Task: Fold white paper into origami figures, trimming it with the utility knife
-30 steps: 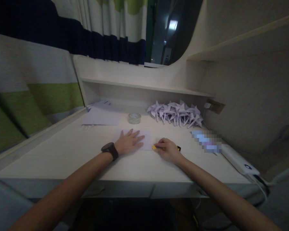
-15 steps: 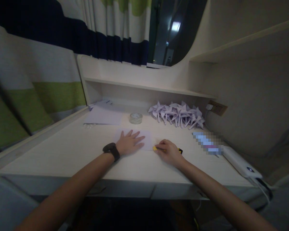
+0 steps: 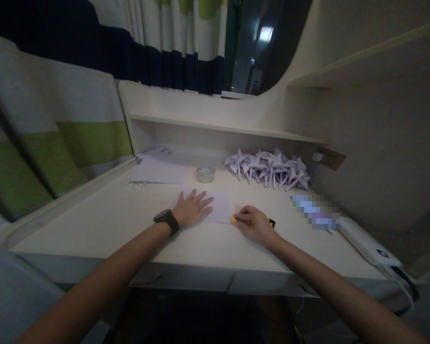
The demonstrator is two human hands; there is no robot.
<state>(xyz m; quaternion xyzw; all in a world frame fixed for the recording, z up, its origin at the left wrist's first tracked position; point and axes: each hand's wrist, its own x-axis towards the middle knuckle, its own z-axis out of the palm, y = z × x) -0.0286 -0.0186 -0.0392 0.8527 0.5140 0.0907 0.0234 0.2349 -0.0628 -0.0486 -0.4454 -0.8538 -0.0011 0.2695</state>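
A white sheet of paper (image 3: pixel 220 206) lies flat on the desk. My left hand (image 3: pixel 192 208), with a dark watch on the wrist, rests palm down on its left part, fingers spread. By the sheet's right edge, my right hand (image 3: pixel 253 225) is closed round a yellow-and-black utility knife (image 3: pixel 233 219). The knife's yellow end points at the paper's lower right corner, and its dark end shows behind the hand. Whether a blade is out is too small to tell.
Behind the sheet stands a roll of clear tape (image 3: pixel 205 175). A stack of paper (image 3: pixel 159 168) lies at the back left, and several folded paper pinwheels (image 3: pixel 268 167) at the back right. A blurred-out phone-like object (image 3: pixel 313 212) and a white device with cables (image 3: pixel 369 241) line the right side.
My left hand has slid slightly left on the sheet, so more of the paper shows. My right hand keeps the knife at the sheet's right edge. The view has shifted slightly.
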